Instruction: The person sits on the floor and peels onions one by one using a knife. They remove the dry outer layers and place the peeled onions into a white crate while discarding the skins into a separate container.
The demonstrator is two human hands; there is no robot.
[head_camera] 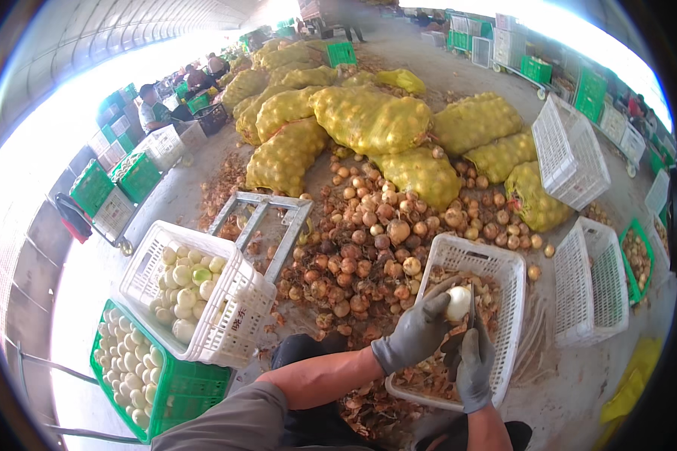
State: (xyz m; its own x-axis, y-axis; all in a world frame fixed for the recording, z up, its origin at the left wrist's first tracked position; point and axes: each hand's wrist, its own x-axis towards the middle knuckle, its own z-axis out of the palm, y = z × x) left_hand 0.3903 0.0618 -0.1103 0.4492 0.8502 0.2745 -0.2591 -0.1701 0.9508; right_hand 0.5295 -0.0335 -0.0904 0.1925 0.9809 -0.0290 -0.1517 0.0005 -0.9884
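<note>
Both hands wear grey gloves and are held over a white plastic crate (pixel 510 332) with onion skins (pixel 429 375) in it. My left hand (pixel 420 332) holds a peeled white onion (pixel 458 303) by its left side. In my right hand (pixel 471 361) is a knife (pixel 472 307), its dark blade upright against the right side of the onion; the handle is mostly hidden by the fingers. Beyond the crate lies a heap of unpeeled onions (pixel 366 242) on the floor.
At left, a white crate (pixel 248 304) and a green crate (pixel 189 389) hold peeled onions. A metal frame (pixel 279 242) stands beyond them. Yellow mesh sacks (pixel 372 121) of onions lie ahead. More white crates (pixel 589 282) stand at right. People sit far left, among them one person (pixel 152 110).
</note>
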